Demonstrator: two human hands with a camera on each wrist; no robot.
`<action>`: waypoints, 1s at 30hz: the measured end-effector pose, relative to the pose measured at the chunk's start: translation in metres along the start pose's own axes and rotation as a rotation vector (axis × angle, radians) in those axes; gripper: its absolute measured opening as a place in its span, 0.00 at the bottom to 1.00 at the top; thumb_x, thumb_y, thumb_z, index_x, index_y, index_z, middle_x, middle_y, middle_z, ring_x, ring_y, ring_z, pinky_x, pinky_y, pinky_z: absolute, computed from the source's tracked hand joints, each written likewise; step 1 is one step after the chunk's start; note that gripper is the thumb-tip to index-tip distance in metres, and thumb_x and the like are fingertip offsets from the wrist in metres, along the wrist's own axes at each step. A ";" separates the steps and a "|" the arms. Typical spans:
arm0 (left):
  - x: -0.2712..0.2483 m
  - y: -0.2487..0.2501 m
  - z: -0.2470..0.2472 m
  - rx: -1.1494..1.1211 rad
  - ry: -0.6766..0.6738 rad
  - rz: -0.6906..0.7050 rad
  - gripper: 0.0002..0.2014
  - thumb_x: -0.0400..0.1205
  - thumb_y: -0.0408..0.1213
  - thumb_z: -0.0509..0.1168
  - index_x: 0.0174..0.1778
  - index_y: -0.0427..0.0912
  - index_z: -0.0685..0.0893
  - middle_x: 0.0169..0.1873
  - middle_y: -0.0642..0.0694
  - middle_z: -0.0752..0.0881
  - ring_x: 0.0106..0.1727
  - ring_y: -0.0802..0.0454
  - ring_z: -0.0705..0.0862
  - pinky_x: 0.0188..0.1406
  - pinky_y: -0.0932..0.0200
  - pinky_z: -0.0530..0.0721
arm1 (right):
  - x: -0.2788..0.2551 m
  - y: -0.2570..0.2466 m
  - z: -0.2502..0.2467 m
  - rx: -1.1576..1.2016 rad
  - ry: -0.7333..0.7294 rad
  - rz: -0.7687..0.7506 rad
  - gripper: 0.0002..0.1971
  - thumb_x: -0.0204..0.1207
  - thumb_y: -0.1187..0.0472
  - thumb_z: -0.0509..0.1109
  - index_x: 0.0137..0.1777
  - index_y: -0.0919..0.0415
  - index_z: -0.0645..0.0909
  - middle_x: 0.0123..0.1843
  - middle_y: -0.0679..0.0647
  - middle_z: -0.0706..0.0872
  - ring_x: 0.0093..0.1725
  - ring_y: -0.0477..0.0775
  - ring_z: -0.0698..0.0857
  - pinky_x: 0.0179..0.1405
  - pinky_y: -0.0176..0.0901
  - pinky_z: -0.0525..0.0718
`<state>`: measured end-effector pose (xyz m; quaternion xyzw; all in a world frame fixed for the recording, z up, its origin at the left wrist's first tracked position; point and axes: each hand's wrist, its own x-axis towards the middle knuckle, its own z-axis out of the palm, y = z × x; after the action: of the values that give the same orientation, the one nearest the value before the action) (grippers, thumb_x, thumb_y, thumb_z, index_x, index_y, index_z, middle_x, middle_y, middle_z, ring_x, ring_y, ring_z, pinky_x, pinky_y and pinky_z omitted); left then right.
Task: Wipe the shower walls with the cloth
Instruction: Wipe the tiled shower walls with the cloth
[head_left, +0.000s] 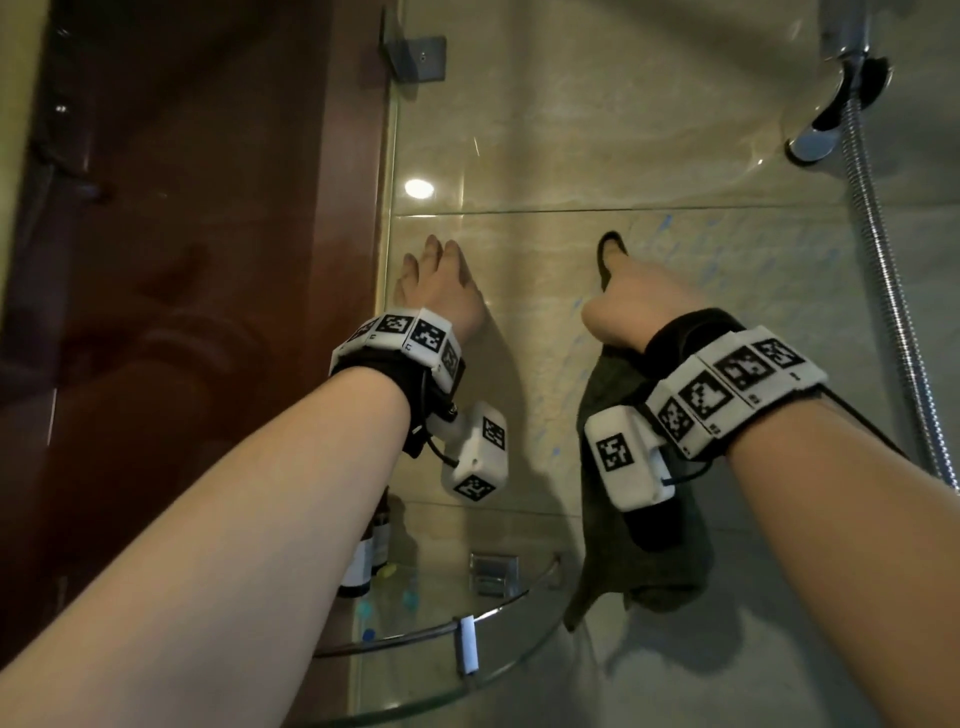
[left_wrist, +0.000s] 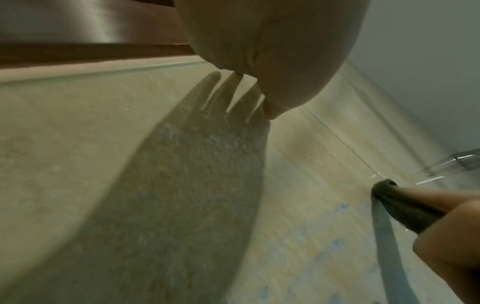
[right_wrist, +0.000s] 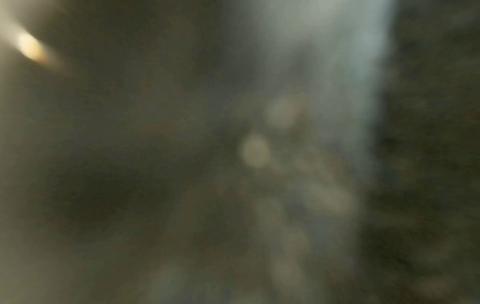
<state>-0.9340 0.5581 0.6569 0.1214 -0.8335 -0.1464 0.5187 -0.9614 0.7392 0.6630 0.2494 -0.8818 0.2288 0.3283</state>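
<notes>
Mostly the beige tiled shower wall (head_left: 675, 130) fills the scene, glossy, crossed by one level grout line, with pale blue smears scattered below that line. Left of the wall stands a dark red-brown door (head_left: 182, 260), its upper and lower parts cut off by the frame. Along the wall's right edge a chrome hose (head_left: 883, 260) runs downward from a shower head holder (head_left: 831, 104), which is only partly visible. Low on the wall sits a curved glass corner shelf (head_left: 467, 623); the bottles (head_left: 358, 566) at its left end are half hidden behind the left forearm.

A dark green cloth (head_left: 613, 545) hangs against the wall under the right hand (head_left: 639, 306), its tail reaching toward the shelf's right end. That hand presses the cloth to the tile just below the grout line, with the thumb out to the side; a fold of cloth wraps over the fingertips, hiding them. Whether the fingers curl round the cloth I cannot tell, and the right wrist view is a dark blur.

The left hand (head_left: 441, 286) lies flat on the wall near the door edge, fingers straight and slightly spread. Bare tile lies between the two hands.
</notes>
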 end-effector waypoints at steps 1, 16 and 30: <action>-0.001 0.002 -0.002 -0.019 0.049 0.027 0.23 0.85 0.36 0.53 0.78 0.43 0.67 0.83 0.46 0.57 0.83 0.41 0.52 0.80 0.50 0.53 | -0.004 0.002 0.002 0.156 0.013 -0.027 0.41 0.75 0.67 0.59 0.86 0.50 0.45 0.71 0.60 0.76 0.56 0.60 0.81 0.45 0.46 0.80; -0.070 0.041 -0.005 -1.207 -0.616 -0.093 0.14 0.88 0.39 0.50 0.58 0.39 0.80 0.46 0.45 0.85 0.47 0.51 0.83 0.49 0.55 0.79 | -0.054 0.037 0.035 1.736 -0.635 -0.130 0.25 0.85 0.47 0.53 0.32 0.61 0.76 0.20 0.50 0.67 0.15 0.47 0.66 0.14 0.35 0.66; -0.095 0.043 -0.020 -1.240 -0.594 -0.155 0.10 0.86 0.35 0.55 0.41 0.39 0.76 0.35 0.46 0.81 0.39 0.52 0.82 0.47 0.57 0.79 | -0.076 0.061 0.038 1.605 -0.619 -0.068 0.19 0.82 0.49 0.61 0.54 0.64 0.84 0.48 0.60 0.90 0.47 0.54 0.90 0.48 0.45 0.89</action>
<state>-0.8773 0.6296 0.6025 -0.1837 -0.6916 -0.6595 0.2300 -0.9652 0.7861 0.5700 0.4835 -0.4951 0.6948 -0.1959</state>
